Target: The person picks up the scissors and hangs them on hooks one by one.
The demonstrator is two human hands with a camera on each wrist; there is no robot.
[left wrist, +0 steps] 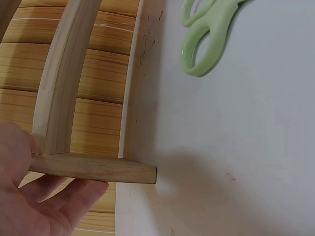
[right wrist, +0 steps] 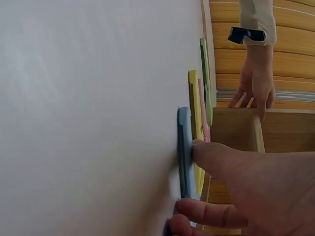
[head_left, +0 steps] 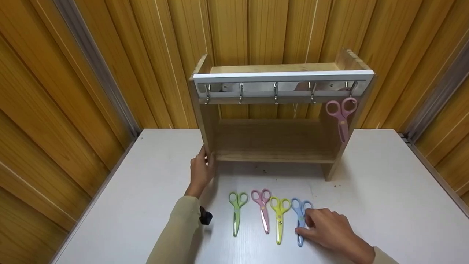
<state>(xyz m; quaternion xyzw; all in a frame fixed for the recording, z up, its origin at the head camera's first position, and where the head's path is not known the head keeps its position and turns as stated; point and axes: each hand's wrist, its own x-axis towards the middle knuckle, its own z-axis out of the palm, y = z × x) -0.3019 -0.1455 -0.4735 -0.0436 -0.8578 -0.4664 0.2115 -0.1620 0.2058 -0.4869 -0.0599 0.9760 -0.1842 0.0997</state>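
My left hand (head_left: 199,170) grips the left side panel of a small wooden shelf (head_left: 274,143), thumb on one face and fingers behind it in the left wrist view. On the white table my right hand (head_left: 331,229) pinches light blue scissors (head_left: 301,220) between thumb and fingertips, at the right end of a row. To their left lie yellow scissors (head_left: 279,216), pink scissors (head_left: 262,207) and green scissors (head_left: 236,212), blades pointing toward me. Another pink pair of scissors (head_left: 342,121) hangs by one handle loop from the rightmost hook of the shelf's metal hook rail (head_left: 258,88).
The other hooks, such as the middle hook (head_left: 276,93), carry nothing. Wood-patterned walls (head_left: 263,33) stand behind and beside the white table (head_left: 381,205). Small crumbs lie near the shelf's feet. A black band (head_left: 205,216) is on my left wrist.
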